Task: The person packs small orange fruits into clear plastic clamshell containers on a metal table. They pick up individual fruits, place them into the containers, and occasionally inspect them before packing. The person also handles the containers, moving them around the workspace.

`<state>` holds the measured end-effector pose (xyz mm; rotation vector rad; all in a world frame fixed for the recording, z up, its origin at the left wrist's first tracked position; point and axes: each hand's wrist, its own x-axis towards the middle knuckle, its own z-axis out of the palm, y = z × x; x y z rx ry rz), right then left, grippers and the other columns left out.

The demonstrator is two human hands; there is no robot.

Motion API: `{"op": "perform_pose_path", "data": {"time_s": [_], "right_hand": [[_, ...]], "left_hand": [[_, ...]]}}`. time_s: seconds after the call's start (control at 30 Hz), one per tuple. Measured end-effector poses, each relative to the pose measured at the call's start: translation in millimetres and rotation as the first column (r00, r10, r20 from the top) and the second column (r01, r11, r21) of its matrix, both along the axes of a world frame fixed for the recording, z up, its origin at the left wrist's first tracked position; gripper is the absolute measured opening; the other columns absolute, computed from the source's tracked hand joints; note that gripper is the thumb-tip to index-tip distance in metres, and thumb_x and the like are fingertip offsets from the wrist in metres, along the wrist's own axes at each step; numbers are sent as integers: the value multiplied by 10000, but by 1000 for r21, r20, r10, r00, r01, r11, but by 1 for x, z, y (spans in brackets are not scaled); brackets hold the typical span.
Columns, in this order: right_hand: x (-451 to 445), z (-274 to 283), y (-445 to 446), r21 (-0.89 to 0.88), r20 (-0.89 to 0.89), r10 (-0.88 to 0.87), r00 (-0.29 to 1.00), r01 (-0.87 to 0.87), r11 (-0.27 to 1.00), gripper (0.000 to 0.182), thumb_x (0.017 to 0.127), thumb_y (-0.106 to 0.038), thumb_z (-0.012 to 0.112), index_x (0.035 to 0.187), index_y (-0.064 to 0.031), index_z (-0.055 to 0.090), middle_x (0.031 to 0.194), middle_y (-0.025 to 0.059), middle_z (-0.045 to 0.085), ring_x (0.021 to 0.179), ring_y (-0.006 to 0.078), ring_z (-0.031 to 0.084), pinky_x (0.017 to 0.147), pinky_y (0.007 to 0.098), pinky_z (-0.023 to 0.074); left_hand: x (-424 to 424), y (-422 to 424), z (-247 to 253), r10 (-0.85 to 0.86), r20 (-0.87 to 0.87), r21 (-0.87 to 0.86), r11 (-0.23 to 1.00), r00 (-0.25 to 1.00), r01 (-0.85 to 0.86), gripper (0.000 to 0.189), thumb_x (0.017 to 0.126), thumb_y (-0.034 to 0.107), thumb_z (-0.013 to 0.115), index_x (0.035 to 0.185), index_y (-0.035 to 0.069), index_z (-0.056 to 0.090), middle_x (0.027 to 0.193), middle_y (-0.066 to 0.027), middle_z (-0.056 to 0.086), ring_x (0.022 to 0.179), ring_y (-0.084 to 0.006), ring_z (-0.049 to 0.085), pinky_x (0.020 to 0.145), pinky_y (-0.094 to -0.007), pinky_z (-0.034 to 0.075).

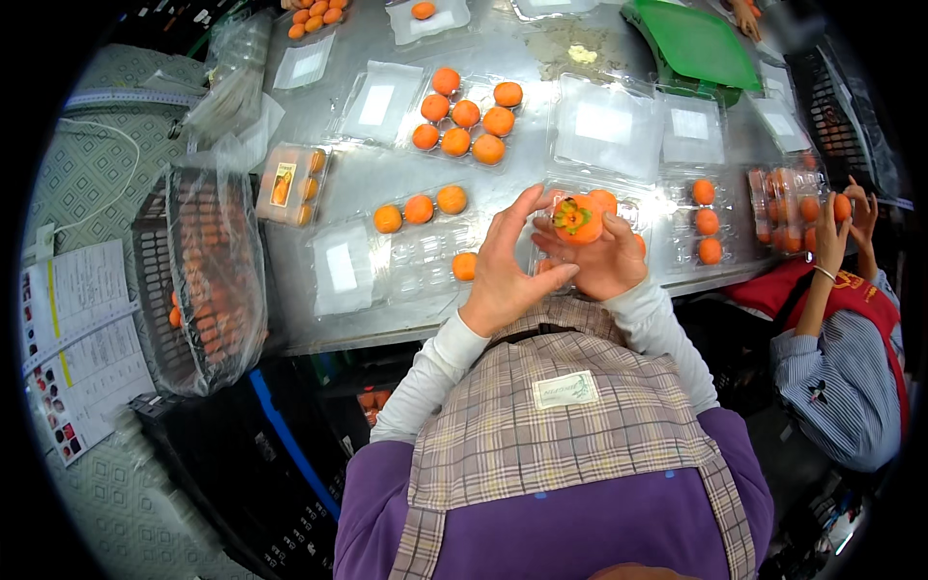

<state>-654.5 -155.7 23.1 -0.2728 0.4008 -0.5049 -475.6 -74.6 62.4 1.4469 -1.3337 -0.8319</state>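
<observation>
My right hand (615, 267) holds an orange persimmon (591, 228) with its green leafy calyx turned up toward me. Beside it my left hand (504, 264) is spread, thumb and fingers apart, close to the fruit's left side. Below both hands a clear plastic clamshell tray (565, 181) sits on the metal table, partly hidden; another persimmon (603, 199) shows in it just behind the held one. To the left lies an opened clamshell (428, 250), with a row of three persimmons (419, 209) and a single one (465, 266) in its cups.
Farther back, an open tray holds several persimmons (465, 114). A closed, labelled pack (284, 185) lies left, near a plastic-lined crate (156, 254) of fruit. A green scoop-like container (692, 47) stands at back right. At right, a co-worker's hands (834, 232) hold a persimmon.
</observation>
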Motion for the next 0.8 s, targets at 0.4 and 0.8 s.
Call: {"op": "perform_pose_path", "data": {"time_s": [0.4, 0.8], "right_hand": [[11, -22, 25, 224, 364, -41, 930, -44, 974, 673, 882, -609, 576, 1356, -134, 529, 1299, 116, 572, 1306, 351, 483, 1076, 563, 394], [9, -8, 28, 289, 69, 45, 997, -63, 955, 684, 870, -668, 598, 1333, -164, 580, 1328, 43, 581, 1223, 230, 524, 968, 449, 432]], "left_hand": [[-26, -9, 2, 71, -37, -15, 997, 997, -71, 1034, 718, 179, 900, 1547, 41, 297, 1276, -127, 656, 999, -228, 720, 770, -326, 622], [-20, -9, 1, 43, -375, 95, 995, 926, -8, 921, 781, 115, 852, 1543, 37, 341, 1286, -155, 618, 1136, -207, 652, 922, -320, 560]]}}
